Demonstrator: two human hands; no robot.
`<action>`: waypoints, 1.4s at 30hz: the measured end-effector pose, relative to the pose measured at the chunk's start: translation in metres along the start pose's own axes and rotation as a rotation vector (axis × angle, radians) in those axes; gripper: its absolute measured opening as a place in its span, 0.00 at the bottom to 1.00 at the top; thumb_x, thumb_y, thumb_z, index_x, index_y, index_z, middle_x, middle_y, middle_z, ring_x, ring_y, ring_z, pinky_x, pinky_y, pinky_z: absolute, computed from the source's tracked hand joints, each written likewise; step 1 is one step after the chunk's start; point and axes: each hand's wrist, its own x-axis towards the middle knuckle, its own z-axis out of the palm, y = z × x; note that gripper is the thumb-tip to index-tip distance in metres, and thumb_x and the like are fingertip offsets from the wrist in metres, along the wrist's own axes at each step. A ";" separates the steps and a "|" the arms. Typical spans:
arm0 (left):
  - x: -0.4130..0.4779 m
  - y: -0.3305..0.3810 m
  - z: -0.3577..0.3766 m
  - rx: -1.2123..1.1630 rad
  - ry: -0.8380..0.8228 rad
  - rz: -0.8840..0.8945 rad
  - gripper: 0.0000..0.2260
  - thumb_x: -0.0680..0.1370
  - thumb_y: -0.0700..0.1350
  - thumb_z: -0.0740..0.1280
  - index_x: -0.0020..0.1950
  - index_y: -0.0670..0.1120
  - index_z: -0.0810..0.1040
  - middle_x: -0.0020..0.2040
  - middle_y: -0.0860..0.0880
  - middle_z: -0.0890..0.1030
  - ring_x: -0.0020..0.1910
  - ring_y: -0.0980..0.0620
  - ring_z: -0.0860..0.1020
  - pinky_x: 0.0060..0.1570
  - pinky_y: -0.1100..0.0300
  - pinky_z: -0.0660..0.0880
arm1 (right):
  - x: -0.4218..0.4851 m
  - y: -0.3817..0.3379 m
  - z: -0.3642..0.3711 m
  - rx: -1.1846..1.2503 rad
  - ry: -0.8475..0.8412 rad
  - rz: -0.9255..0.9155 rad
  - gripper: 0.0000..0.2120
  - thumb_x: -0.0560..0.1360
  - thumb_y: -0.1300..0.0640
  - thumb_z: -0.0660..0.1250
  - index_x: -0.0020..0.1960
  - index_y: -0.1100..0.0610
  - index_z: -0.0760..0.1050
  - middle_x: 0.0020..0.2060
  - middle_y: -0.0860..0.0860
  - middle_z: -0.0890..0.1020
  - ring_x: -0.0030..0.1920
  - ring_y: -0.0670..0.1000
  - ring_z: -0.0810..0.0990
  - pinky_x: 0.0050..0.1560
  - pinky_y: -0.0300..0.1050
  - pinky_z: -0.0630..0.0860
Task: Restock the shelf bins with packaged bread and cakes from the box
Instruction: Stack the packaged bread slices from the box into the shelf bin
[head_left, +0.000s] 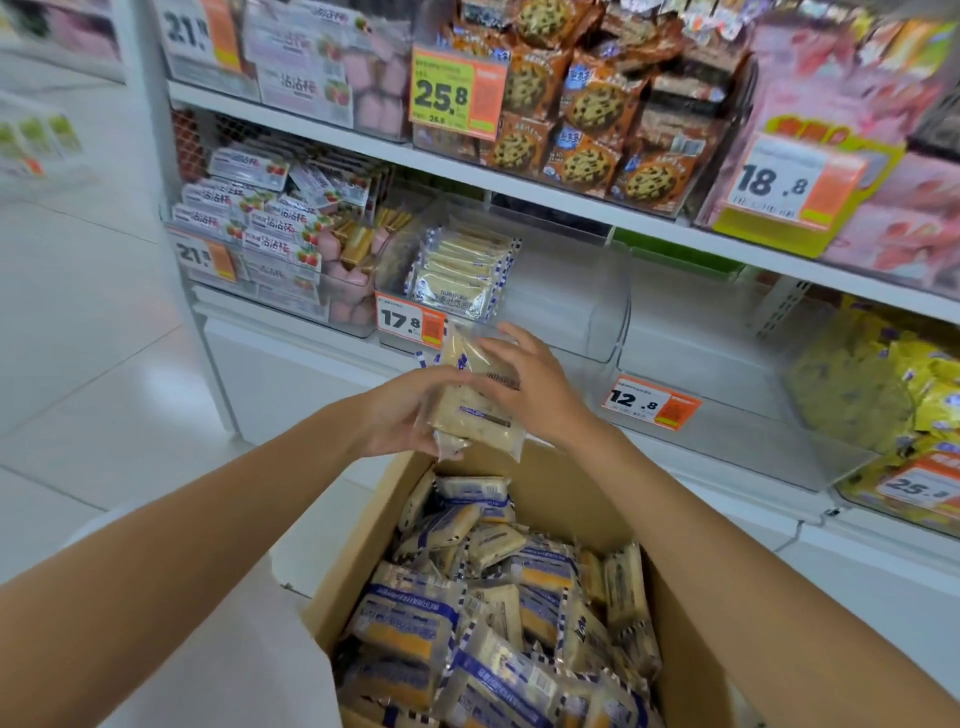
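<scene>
L hand (402, 415), R hand (537, 387) clasp bread pkts (480, 415) btwn, over box (363, 561).

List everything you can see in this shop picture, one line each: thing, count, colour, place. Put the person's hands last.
cardboard box: one, brown, bottom centre
boxed packets: many, cream and blue, in the cardboard box
held packets: a few, cream, above the box
shelf packets: a stack, cream and blue, bin behind the 17.8 tag
empty bin: one, clear, right of them
cookie packs: many, orange-brown, upper shelf
yellow packs: many, yellow, far-right bin
left hand: grips held packets
right hand: holds them too
</scene>
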 end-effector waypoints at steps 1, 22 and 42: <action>0.001 0.003 -0.004 0.010 0.038 0.010 0.14 0.78 0.49 0.68 0.59 0.44 0.81 0.56 0.40 0.82 0.51 0.42 0.81 0.57 0.39 0.77 | 0.008 -0.002 -0.003 -0.041 -0.014 -0.060 0.27 0.78 0.42 0.64 0.75 0.47 0.65 0.77 0.49 0.60 0.77 0.51 0.55 0.76 0.51 0.53; 0.138 0.120 -0.133 1.675 0.508 0.326 0.39 0.68 0.56 0.76 0.75 0.61 0.62 0.73 0.54 0.69 0.75 0.49 0.58 0.71 0.42 0.51 | 0.179 0.050 0.028 -0.142 -0.167 0.064 0.34 0.69 0.32 0.66 0.68 0.52 0.72 0.64 0.53 0.76 0.66 0.56 0.71 0.63 0.53 0.72; 0.140 0.113 -0.168 1.574 0.493 0.302 0.15 0.74 0.65 0.67 0.59 0.67 0.78 0.81 0.59 0.45 0.79 0.53 0.39 0.75 0.38 0.40 | 0.187 0.074 0.025 0.308 -0.160 0.202 0.27 0.73 0.43 0.71 0.69 0.46 0.66 0.70 0.44 0.59 0.69 0.44 0.62 0.67 0.39 0.61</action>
